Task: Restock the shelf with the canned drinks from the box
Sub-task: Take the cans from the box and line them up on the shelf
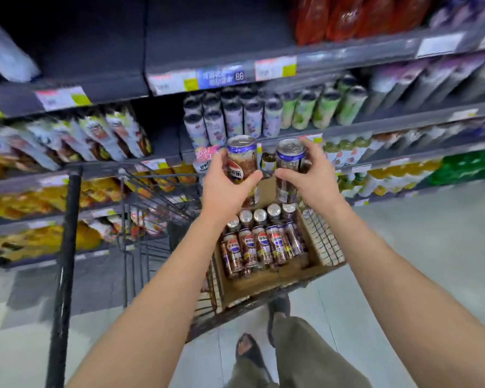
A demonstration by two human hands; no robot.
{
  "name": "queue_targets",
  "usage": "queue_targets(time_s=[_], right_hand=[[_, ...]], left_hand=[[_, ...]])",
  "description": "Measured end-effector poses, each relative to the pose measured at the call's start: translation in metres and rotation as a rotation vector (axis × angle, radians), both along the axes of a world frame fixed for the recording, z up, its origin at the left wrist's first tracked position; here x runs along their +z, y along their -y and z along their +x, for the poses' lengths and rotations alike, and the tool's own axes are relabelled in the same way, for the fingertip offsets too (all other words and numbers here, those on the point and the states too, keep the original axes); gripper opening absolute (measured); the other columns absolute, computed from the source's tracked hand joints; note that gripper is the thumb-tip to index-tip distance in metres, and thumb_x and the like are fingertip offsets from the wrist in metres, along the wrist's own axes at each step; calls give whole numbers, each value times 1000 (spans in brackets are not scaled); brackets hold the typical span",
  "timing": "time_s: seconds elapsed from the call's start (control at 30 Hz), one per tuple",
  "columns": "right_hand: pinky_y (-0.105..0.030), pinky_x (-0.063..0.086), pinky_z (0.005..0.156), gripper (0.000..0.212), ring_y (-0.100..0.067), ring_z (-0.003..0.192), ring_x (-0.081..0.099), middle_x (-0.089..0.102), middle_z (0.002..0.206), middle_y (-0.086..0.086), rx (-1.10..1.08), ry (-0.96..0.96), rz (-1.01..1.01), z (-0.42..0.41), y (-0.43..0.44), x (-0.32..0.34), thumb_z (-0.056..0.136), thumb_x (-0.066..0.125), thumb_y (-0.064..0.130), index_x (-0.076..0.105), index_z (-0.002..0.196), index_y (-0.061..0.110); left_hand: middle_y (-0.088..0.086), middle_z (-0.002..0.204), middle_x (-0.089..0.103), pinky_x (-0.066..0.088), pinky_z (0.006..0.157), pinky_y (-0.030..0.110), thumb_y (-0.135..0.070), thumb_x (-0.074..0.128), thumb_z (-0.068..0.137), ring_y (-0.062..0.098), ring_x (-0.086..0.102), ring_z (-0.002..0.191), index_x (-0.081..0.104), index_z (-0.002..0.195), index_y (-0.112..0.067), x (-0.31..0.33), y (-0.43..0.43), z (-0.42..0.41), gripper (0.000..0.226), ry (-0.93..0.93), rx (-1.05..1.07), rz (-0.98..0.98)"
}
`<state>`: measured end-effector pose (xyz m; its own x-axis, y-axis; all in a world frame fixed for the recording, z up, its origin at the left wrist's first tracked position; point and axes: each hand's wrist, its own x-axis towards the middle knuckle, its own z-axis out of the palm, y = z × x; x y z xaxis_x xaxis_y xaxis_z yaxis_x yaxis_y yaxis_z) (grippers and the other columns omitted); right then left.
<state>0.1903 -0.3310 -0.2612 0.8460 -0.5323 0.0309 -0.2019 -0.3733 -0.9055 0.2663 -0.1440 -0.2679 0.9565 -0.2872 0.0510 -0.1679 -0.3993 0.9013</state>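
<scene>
I see my left hand (230, 189) clamped on one tall brown Pepsi can (242, 161) and my right hand (311, 175) on another (289, 163), both raised before the shelf (347, 130), with the cardboard box (269, 278) of matching cans (261, 242) below them in the cart (140, 208).

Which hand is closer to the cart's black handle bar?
Left. The left hand, holding a can, is nearer the handle bar; the right hand is farther right.
</scene>
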Motion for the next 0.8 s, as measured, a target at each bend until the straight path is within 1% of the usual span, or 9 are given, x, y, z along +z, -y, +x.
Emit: queue_targets(time_s=[0.13, 0.17, 0.23, 0.27, 0.4, 0.5, 0.57, 0.67, 0.8], right_hand=[[-7, 46, 88, 74, -3, 112, 57, 61, 128, 11, -48, 100, -47, -17, 14, 56, 76, 88, 30, 50, 139, 28], [-10, 46, 92, 74, -4, 116, 56, 60, 130, 11, -51, 122, -58, -21, 16, 71, 75, 88, 32, 50, 138, 30], [-27, 48, 103, 73, -7, 122, 55, 61, 130, 16, -51, 176, -62, -30, 24, 95, 72, 88, 36, 51, 135, 36], [-33, 48, 105, 70, -6, 123, 54, 60, 129, 18, -59, 199, -65, -36, 29, 107, 72, 88, 37, 52, 132, 38], [-32, 47, 104, 75, -4, 123, 53, 58, 132, 17, -84, 263, -94, -58, 54, 147, 73, 87, 39, 51, 138, 34], [-6, 46, 85, 70, 20, 102, 54, 62, 116, 21, -94, 289, -101, -80, 85, 170, 77, 86, 31, 52, 138, 27], [2, 40, 75, 69, 27, 94, 50, 60, 116, 21, -114, 290, -119, -96, 111, 183, 79, 86, 29, 52, 139, 27], [-4, 42, 81, 71, 15, 100, 54, 60, 117, 22, -139, 305, -150, -125, 155, 201, 78, 86, 32, 50, 139, 31], [-15, 47, 84, 69, -1, 106, 58, 60, 115, 19, -137, 307, -180, -167, 219, 221, 77, 87, 33, 50, 135, 37]], left_hand=[[-21, 117, 60, 44, 86, 4, -45, 87, 79, -23, 54, 99, 47, 139, -25, 54, 10, -6, 75, 61, -46, -61], [-21, 119, 61, 48, 93, 12, -47, 88, 78, -17, 58, 104, 47, 139, -27, 65, 14, -8, 76, 73, -58, -84], [-18, 120, 64, 54, 100, 34, -50, 88, 74, -1, 63, 110, 49, 134, -33, 89, 24, -15, 73, 104, -84, -119], [-19, 119, 64, 55, 100, 37, -49, 89, 74, 1, 64, 109, 49, 131, -35, 100, 30, -18, 70, 127, -99, -125], [-18, 114, 65, 55, 97, 33, -44, 90, 75, -1, 64, 105, 52, 132, -31, 142, 60, -38, 70, 211, -137, -139], [-18, 115, 63, 55, 96, 34, -42, 89, 76, -1, 63, 105, 51, 135, -33, 167, 92, -56, 71, 245, -150, -134], [-15, 118, 63, 56, 97, 38, -43, 89, 76, 6, 65, 107, 50, 134, -34, 181, 117, -69, 71, 255, -164, -141], [-18, 121, 62, 55, 97, 35, -44, 89, 77, 10, 64, 110, 49, 133, -35, 199, 161, -94, 69, 271, -194, -158], [-28, 115, 57, 44, 85, 14, -42, 89, 78, -6, 56, 106, 51, 131, -37, 215, 225, -133, 66, 315, -197, -162]])
